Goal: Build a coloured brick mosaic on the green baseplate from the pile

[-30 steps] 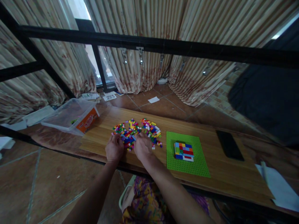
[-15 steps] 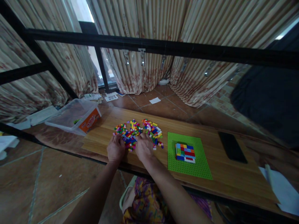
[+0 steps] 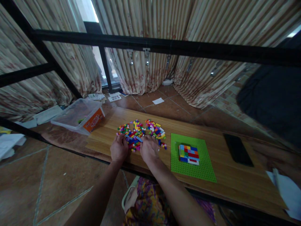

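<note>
A loose pile of small, many-coloured toy bricks [image 3: 135, 135] lies on the wooden board. At the pile's near left edge, my left hand [image 3: 119, 147] rests with curled fingers; whatever is in them is hidden. My right hand [image 3: 149, 147] reaches over the pile's near middle, fingers pinched together. A light blue brick [image 3: 139, 138] shows at its fingertips and appears to be gripped. To the right, a green studded baseplate [image 3: 207, 163] carries a low, roughly square block of joined bricks [image 3: 188, 154] in red, blue, yellow, white and other colours.
A clear plastic box [image 3: 70, 117] with an orange label stands at the board's left end, a few green pieces inside. A black phone-like slab [image 3: 237, 149] lies right of the baseplate. White paper [image 3: 288, 196] sits at the far right. A dark metal bar [image 3: 164, 45] crosses beyond the board.
The whole view has shifted slightly, so everything sits a little further right. Both hands stay at the pile, and a light blue brick now shows more clearly by my right fingertips.
</note>
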Demonstrator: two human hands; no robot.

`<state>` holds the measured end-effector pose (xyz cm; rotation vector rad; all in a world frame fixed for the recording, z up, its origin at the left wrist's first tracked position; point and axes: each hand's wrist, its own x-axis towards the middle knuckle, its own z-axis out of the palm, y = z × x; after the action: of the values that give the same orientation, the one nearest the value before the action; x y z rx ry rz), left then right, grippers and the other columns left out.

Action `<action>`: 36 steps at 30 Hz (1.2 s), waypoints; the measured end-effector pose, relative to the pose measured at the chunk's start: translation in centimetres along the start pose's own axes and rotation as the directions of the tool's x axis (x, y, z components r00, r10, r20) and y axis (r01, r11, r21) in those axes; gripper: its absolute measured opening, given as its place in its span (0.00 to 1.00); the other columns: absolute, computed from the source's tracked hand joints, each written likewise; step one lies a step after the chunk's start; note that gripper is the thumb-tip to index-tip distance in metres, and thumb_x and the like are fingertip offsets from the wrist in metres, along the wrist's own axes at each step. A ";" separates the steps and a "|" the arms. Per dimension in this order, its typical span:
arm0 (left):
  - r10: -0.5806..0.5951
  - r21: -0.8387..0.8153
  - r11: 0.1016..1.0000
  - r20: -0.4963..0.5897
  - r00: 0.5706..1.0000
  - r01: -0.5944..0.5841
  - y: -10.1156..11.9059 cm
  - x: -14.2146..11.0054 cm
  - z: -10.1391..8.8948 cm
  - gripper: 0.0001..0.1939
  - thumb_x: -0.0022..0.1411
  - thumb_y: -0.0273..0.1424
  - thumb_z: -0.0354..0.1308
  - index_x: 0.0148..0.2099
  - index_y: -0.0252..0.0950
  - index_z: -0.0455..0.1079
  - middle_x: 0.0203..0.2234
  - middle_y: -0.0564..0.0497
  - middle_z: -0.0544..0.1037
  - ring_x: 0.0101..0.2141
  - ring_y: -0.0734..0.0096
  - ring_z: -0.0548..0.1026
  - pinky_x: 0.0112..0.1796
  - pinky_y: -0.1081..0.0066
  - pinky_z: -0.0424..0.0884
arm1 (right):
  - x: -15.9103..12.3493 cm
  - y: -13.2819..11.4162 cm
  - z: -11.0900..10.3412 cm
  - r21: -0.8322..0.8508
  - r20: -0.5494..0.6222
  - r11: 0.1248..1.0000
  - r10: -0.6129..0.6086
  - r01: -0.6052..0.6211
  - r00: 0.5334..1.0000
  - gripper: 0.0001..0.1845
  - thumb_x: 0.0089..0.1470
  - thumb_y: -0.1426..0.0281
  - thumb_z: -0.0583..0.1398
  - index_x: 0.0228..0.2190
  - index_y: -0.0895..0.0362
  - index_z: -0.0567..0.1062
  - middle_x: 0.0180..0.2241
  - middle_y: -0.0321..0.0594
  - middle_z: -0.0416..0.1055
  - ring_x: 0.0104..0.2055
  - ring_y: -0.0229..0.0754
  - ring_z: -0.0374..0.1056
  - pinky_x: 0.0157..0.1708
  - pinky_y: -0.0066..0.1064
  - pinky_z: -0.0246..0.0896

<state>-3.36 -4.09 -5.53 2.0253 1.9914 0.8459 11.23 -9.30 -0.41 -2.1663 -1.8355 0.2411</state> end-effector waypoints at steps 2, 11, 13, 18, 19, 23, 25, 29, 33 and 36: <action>0.009 -0.003 1.000 -0.007 1.000 -0.009 -0.1 0.0 0.1 0.12 0.64 0.30 0.49 0.46 0.37 0.72 0.41 0.45 0.78 0.42 0.63 0.76 0.40 0.69 0.69 | 0.0 0.0 0.1 0.026 -0.007 1.000 0.007 -0.006 1.000 0.12 0.59 0.74 0.55 0.41 0.55 0.77 0.42 0.46 0.74 0.47 0.48 0.64 0.45 0.36 0.55; -0.007 -0.021 1.000 0.000 1.000 0.007 0.1 0.0 -0.1 0.15 0.65 0.30 0.46 0.47 0.37 0.72 0.43 0.45 0.77 0.43 0.63 0.76 0.41 0.68 0.69 | 0.6 -0.3 0.8 0.052 -0.024 0.996 0.080 -0.079 0.996 0.11 0.58 0.78 0.54 0.37 0.59 0.77 0.40 0.49 0.74 0.46 0.50 0.65 0.46 0.37 0.57; -0.016 -0.019 1.000 0.003 1.000 0.016 0.2 0.0 -0.2 0.15 0.66 0.30 0.45 0.46 0.37 0.72 0.43 0.45 0.78 0.43 0.63 0.76 0.41 0.68 0.69 | 0.6 -0.2 1.0 0.058 -0.025 0.995 0.081 -0.080 0.996 0.12 0.58 0.79 0.53 0.37 0.60 0.76 0.40 0.50 0.74 0.46 0.50 0.66 0.47 0.37 0.57; -0.022 -0.012 1.000 0.018 1.000 0.022 0.3 0.1 -0.3 0.15 0.67 0.32 0.45 0.47 0.37 0.72 0.42 0.45 0.78 0.43 0.62 0.76 0.41 0.68 0.68 | 0.5 0.6 1.3 0.184 -0.090 0.981 0.085 -0.068 0.992 0.12 0.58 0.79 0.53 0.38 0.59 0.75 0.40 0.50 0.75 0.46 0.49 0.67 0.49 0.39 0.58; -0.025 -0.008 1.000 0.018 1.000 0.025 0.3 0.1 -0.3 0.15 0.67 0.32 0.45 0.47 0.37 0.72 0.42 0.44 0.77 0.43 0.62 0.75 0.41 0.68 0.68 | 0.3 0.9 1.2 0.243 -0.120 0.968 0.096 -0.064 0.988 0.12 0.58 0.78 0.53 0.39 0.59 0.75 0.40 0.50 0.75 0.47 0.49 0.67 0.49 0.39 0.59; -0.036 0.001 0.999 0.026 0.999 0.036 0.3 0.1 -0.4 0.16 0.67 0.32 0.44 0.47 0.38 0.72 0.43 0.44 0.77 0.44 0.61 0.75 0.40 0.67 0.68 | -1.1 2.5 0.0 0.623 -0.182 0.782 0.171 -0.021 0.968 0.14 0.60 0.72 0.53 0.44 0.57 0.75 0.45 0.46 0.75 0.43 0.46 0.71 0.45 0.38 0.65; -0.025 -0.005 1.000 0.032 0.999 0.025 0.4 0.0 -0.4 0.16 0.67 0.32 0.44 0.47 0.38 0.72 0.44 0.44 0.77 0.45 0.61 0.75 0.41 0.67 0.68 | -2.4 3.6 -0.8 0.834 -0.107 0.550 0.237 -0.043 0.966 0.15 0.61 0.65 0.54 0.44 0.55 0.76 0.41 0.43 0.76 0.34 0.42 0.73 0.36 0.36 0.69; -0.024 -0.007 1.000 0.041 0.999 0.024 0.3 0.1 -0.5 0.16 0.67 0.33 0.45 0.47 0.38 0.72 0.43 0.44 0.77 0.45 0.61 0.75 0.41 0.67 0.68 | -5.8 6.2 -2.3 0.988 0.123 0.050 0.330 -0.148 0.936 0.17 0.48 0.57 0.67 0.37 0.54 0.80 0.30 0.37 0.78 0.30 0.40 0.74 0.34 0.33 0.71; -0.012 -0.006 1.000 0.028 1.000 0.013 0.2 0.2 -0.5 0.16 0.66 0.33 0.46 0.48 0.38 0.72 0.46 0.43 0.76 0.47 0.59 0.74 0.42 0.66 0.68 | -9.8 9.4 -3.5 0.956 0.293 -0.151 0.399 -0.253 0.869 0.17 0.38 0.60 0.73 0.32 0.54 0.82 0.30 0.38 0.79 0.33 0.39 0.74 0.38 0.32 0.71; -0.009 0.015 1.000 0.028 1.000 0.009 0.2 0.3 -0.4 0.16 0.65 0.33 0.46 0.48 0.38 0.72 0.45 0.43 0.76 0.47 0.59 0.74 0.42 0.66 0.68 | -12.6 12.5 -3.9 0.948 0.318 -0.177 0.486 -0.265 0.814 0.19 0.35 0.63 0.74 0.32 0.54 0.83 0.31 0.38 0.79 0.33 0.38 0.74 0.39 0.31 0.71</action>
<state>-3.44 -3.92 -5.04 2.0234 1.9959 0.7989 21.93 -23.89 -1.50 -1.2949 -0.2576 1.1104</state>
